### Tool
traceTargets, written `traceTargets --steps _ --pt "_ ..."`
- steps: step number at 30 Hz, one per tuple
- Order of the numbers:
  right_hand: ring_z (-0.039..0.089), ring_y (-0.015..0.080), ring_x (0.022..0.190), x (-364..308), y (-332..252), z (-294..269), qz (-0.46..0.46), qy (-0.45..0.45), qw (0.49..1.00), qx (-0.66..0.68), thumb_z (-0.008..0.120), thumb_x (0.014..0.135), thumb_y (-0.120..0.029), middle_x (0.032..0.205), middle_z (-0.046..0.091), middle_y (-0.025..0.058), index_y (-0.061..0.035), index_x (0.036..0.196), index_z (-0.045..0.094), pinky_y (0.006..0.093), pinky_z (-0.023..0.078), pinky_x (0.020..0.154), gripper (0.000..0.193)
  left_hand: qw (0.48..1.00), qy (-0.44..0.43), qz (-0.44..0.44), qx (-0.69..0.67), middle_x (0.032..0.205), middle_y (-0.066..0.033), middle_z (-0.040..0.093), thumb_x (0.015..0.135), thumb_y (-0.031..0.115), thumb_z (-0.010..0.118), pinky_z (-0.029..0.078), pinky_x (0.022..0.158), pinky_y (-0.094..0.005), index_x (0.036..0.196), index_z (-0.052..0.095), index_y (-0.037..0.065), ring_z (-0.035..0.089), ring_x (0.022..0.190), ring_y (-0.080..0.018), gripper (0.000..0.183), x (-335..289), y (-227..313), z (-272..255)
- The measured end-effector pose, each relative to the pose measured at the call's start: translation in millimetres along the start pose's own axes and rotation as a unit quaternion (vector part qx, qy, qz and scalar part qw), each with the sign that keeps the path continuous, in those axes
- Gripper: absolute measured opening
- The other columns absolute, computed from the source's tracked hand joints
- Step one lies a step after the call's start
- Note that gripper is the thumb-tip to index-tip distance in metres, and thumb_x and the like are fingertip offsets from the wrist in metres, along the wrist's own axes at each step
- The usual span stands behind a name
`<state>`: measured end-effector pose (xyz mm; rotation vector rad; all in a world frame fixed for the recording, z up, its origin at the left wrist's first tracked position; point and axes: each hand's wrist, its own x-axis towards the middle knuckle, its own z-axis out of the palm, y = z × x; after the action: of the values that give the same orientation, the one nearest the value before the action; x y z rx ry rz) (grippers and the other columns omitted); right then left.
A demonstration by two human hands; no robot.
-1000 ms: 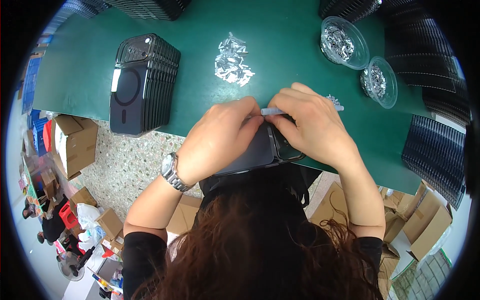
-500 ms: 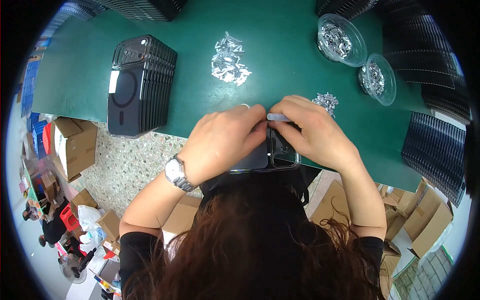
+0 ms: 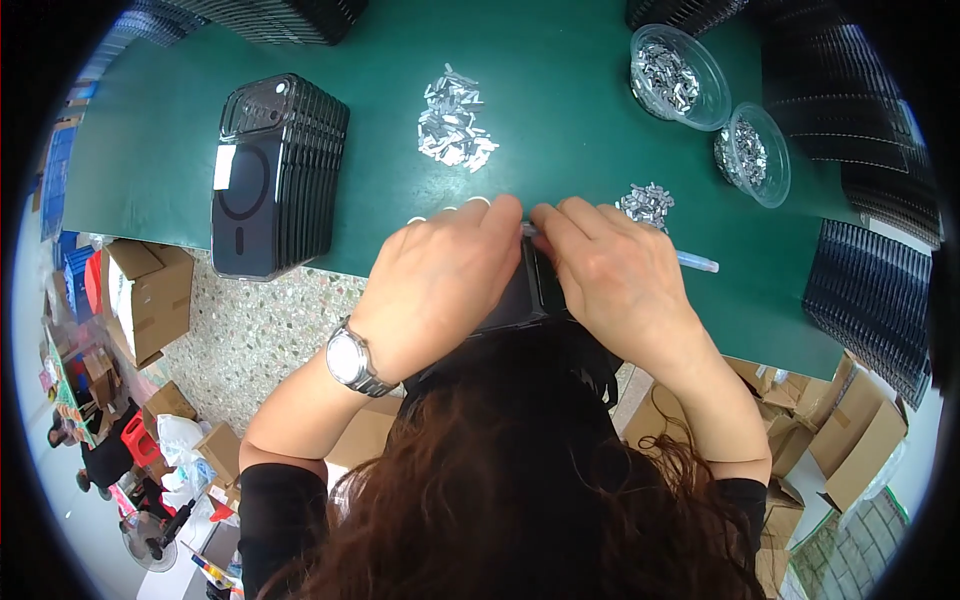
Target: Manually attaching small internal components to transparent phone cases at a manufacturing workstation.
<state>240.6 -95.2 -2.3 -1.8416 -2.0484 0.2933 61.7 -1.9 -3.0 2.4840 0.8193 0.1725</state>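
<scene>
A dark, clear-edged phone case (image 3: 515,305) sits at the table's near edge, mostly covered by my hands. My left hand (image 3: 445,265) is closed on its left side, fingertips at the upper edge. My right hand (image 3: 615,270) is closed too, thumb and forefinger pinched at the same edge, almost touching the left fingertips. A small silvery bit (image 3: 528,230) shows between the fingertips. From behind my right hand a pale blue pen-like stick (image 3: 698,262) points rightward; whether the hand grips it is hidden. A small heap of silvery pieces (image 3: 647,204) lies just beyond.
Stacked phone cases (image 3: 275,180) stand at the left of the green table (image 3: 560,90). A larger heap of silvery pieces (image 3: 455,120) lies mid-table. Two clear tubs (image 3: 712,95) (image 3: 780,165) hold more. Black stacks (image 3: 868,300) line the right; cardboard boxes (image 3: 150,290) stand below.
The pale stick, whose end stuck out between my right thumb and forefinger, now juts out on that hand's far right side. The right hand moved slightly left, covering more of the case.
</scene>
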Motion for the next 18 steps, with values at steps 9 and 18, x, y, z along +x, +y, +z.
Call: traceTargets --steps 9,18 --pt "0.069 0.0282 0.080 -1.6 -1.2 -17.2 0.012 -0.014 0.999 0.052 0.074 0.093 -0.010 0.099 0.066 0.0083 -0.0043 0.128 0.070 0.0410 0.056 0.066 0.036 0.999 0.033 0.010 -0.028 0.082 -0.0132 0.064 0.098 0.013 0.070 0.053 0.061 -0.0477 0.106 0.067 0.008 0.066 0.070 -0.0379 0.010 -0.4 6.5 -15.2" --pt "0.068 0.0196 0.068 -13.3 -2.2 -17.7 -0.025 0.030 0.999 -0.028 0.067 0.093 -0.009 0.091 0.063 0.0078 0.0042 0.126 0.069 0.0336 0.056 0.053 0.036 0.998 0.024 0.052 -0.033 0.081 -0.0113 0.064 0.096 0.011 0.072 0.054 0.060 -0.0453 0.111 0.071 0.009 0.067 0.068 -0.0363 0.015 -0.2 10.9 -13.4"
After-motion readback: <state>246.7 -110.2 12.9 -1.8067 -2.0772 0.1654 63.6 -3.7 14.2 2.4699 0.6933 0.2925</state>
